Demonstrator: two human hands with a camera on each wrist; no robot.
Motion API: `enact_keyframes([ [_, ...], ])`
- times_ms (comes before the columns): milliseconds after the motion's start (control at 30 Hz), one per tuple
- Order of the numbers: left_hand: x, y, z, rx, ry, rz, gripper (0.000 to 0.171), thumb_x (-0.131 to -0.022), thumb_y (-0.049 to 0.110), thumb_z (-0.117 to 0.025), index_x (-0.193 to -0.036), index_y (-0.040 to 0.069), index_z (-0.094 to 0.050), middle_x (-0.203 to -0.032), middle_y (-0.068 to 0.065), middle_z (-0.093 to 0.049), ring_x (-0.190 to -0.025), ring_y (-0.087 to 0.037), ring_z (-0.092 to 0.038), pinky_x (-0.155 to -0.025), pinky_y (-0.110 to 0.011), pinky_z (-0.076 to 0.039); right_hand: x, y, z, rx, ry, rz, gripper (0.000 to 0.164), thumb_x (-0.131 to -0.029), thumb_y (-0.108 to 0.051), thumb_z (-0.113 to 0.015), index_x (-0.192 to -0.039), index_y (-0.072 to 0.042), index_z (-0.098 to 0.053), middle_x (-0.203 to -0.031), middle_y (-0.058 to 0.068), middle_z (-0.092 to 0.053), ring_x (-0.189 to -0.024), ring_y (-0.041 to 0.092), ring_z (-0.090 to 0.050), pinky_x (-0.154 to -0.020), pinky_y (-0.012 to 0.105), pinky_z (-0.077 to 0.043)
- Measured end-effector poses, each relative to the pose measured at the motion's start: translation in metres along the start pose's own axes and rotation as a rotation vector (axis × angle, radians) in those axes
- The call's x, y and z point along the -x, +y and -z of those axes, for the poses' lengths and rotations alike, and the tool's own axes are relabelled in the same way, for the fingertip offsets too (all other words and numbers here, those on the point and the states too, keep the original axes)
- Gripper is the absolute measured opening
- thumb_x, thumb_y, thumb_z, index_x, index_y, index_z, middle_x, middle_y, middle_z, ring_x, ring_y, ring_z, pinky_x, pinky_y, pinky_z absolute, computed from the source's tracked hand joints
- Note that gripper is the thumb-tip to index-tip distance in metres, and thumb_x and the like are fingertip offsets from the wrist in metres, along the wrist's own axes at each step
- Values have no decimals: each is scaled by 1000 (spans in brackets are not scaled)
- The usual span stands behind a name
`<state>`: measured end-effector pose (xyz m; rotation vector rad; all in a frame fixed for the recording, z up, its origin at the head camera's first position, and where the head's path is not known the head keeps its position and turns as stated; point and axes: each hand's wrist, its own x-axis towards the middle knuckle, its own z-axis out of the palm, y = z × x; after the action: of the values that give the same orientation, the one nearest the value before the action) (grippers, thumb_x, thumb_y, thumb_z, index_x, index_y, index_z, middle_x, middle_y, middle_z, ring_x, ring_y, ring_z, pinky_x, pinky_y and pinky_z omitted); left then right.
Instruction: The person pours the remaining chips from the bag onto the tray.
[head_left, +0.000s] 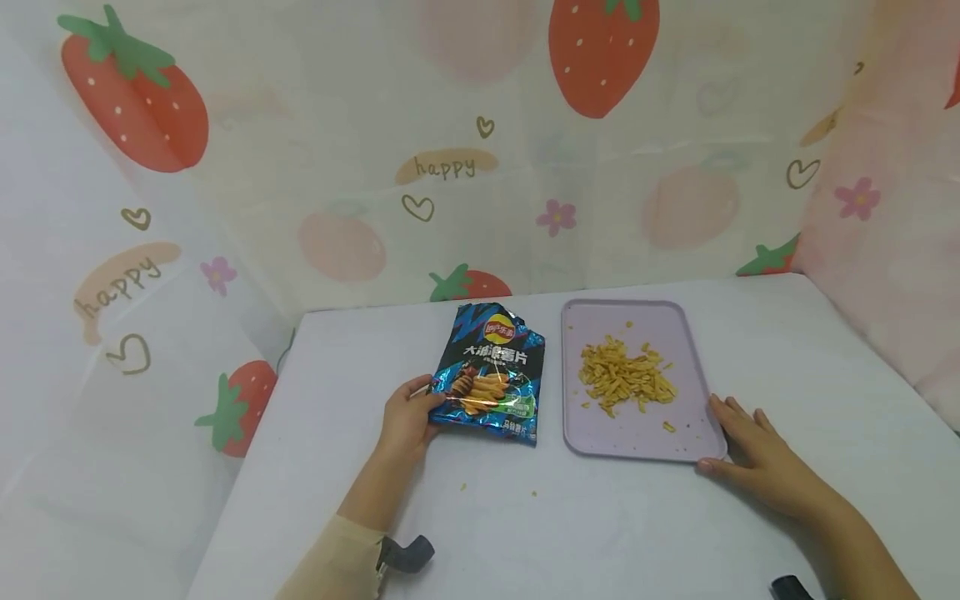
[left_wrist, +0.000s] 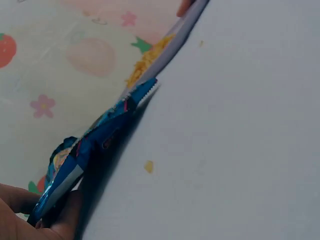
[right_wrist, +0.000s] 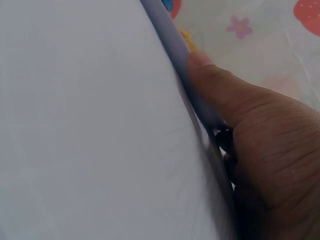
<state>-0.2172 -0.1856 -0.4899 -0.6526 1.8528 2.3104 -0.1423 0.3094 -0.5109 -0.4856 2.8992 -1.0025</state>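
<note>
My left hand [head_left: 405, 417] pinches the left edge of a blue and black chip bag [head_left: 491, 375], thumb on its printed front. The bag's top right corner is torn away. In the left wrist view the bag [left_wrist: 107, 125] slants up from the fingers, close over the table. To its right lies a lilac rectangular tray [head_left: 630, 442] with a heap of yellow, broken potato chips [head_left: 626, 373] in its middle. My right hand [head_left: 772, 458] rests at the tray's near right corner, fingers along the right side and thumb at the near rim. In the right wrist view the thumb [right_wrist: 220, 85] touches that rim.
A white-covered table [head_left: 600, 533] carries everything. Two small chip crumbs [head_left: 463, 487] lie on it in front of the bag. A strawberry-print cloth [head_left: 480, 200] hangs behind the table and on both sides.
</note>
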Motion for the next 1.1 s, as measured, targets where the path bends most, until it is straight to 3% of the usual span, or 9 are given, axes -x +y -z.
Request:
enact_keyframes([
  [200,5,-6,2,-98,-11,-8,51,-98,-1,-62,-147,6,-47,-144,-21,-57,-123,-34,-63,-91,-38,-59,2,2,-1,11,23,31,96,-93,-42,-74,-163,-6,-20,-165,28,-22,-156,45,-8,-125,46,16],
  [367,7,-5,6,-151,-84,-37,52,-98,-1,-62,-147,6,-46,-144,-22,-57,-121,-34,-64,-93,-41,-59,2,3,-3,46,43,46,95,-93,-42,-74,-163,-5,-22,-164,27,-25,-156,43,-11,-125,37,15],
  [633,1,-7,14,-267,-150,-50,52,-97,0,-66,-145,4,-48,-138,-23,-60,-114,-28,-67,-93,-40,-59,0,4,-3,36,34,4,96,-93,-46,-74,-164,-9,-21,-165,26,-24,-155,46,-10,-126,50,11],
  [767,3,-5,18,-310,-203,-78,52,-96,1,-67,-145,2,-49,-137,-23,-61,-112,-27,-68,-92,-38,-59,1,3,0,3,-7,-41,99,-92,-49,-73,-165,-12,-17,-167,26,-18,-154,52,-3,-123,60,11],
  [867,6,0,22,-385,-244,-126,52,-96,3,-69,-144,1,-49,-136,-24,-62,-112,-27,-68,-92,-38,-59,0,1,4,1,-37,-54,100,-93,-51,-71,-165,-12,-15,-168,25,-15,-154,51,-2,-124,58,12],
  [967,7,4,25,-478,-260,-160,52,-94,7,-72,-142,2,-52,-133,-21,-65,-114,-26,-67,-94,-37,-58,-3,0,7,19,-56,-50,100,-93,-52,-71,-165,-10,-15,-168,24,-15,-156,47,-5,-125,48,14],
  [1100,6,7,31,-564,-270,-174,53,-92,10,-75,-140,3,-54,-131,-19,-66,-115,-27,-67,-94,-37,-58,-5,-4,8,11,-80,-66,102,-91,-52,-72,-164,-7,-17,-167,26,-15,-155,49,-6,-125,49,14],
])
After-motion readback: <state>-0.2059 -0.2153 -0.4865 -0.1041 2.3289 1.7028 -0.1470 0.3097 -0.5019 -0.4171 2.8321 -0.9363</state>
